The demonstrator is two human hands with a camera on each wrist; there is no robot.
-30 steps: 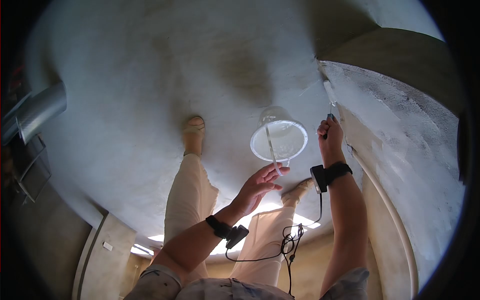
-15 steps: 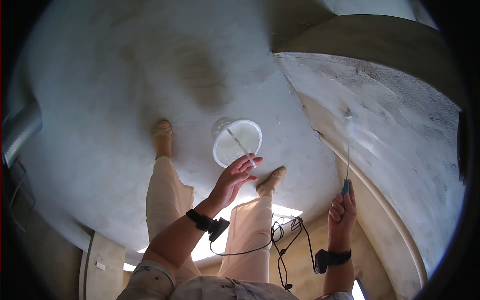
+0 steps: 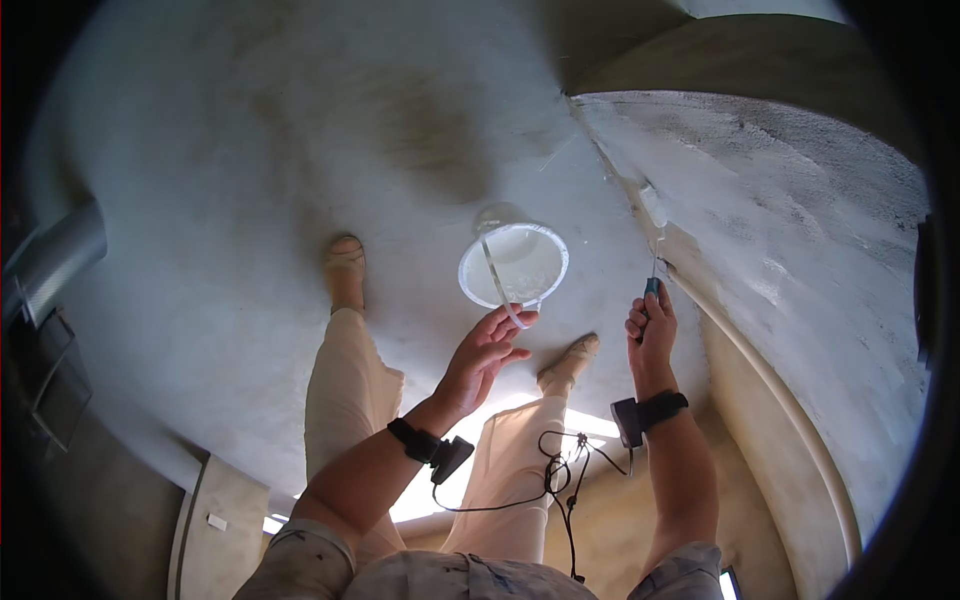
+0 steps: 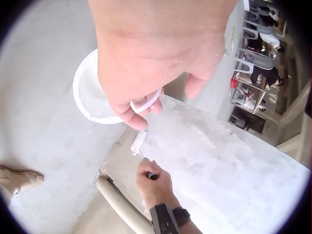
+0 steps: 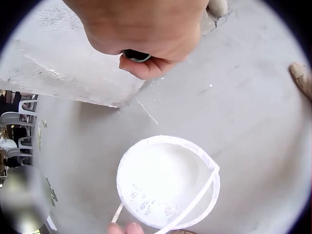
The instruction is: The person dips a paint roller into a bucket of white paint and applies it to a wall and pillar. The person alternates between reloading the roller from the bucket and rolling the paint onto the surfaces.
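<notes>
Held the left hand (image 3: 487,352) out ahead of the body on a bent elbow, forearm slanting up and away, palm turned towards the head camera. Hooked its curled fingers under the thin white handle (image 3: 497,285), with the thumb loose beside them and nothing else in the hand. Hung the bucket (image 3: 513,265) from that handle, clear of the floor (image 3: 250,150), ahead of the feet (image 3: 347,262) and just left of the right hand (image 3: 650,330). Held it mouth up, long axis about upright, base towards the floor, white paint coating the inside. Stretched the handle as a band across the mouth, from the far rim back to the fingers.

Raised the right hand on a nearly straight forearm, close beside the wall (image 3: 800,200). Closed all its fingers in a tight fist round the blue grip (image 3: 651,287) of the roller (image 3: 655,215), with only the tip of the grip showing above the fist in the head view and the butt end below it in the right wrist view. Pointed the roller away from the body, long axis running from the fist along a thin shaft to the white sleeve. Laid the sleeve against the wall near its bottom edge, close to the corner with the floor. Stood beside a pale pipe (image 4: 119,204) lying along the foot of the wall.
</notes>
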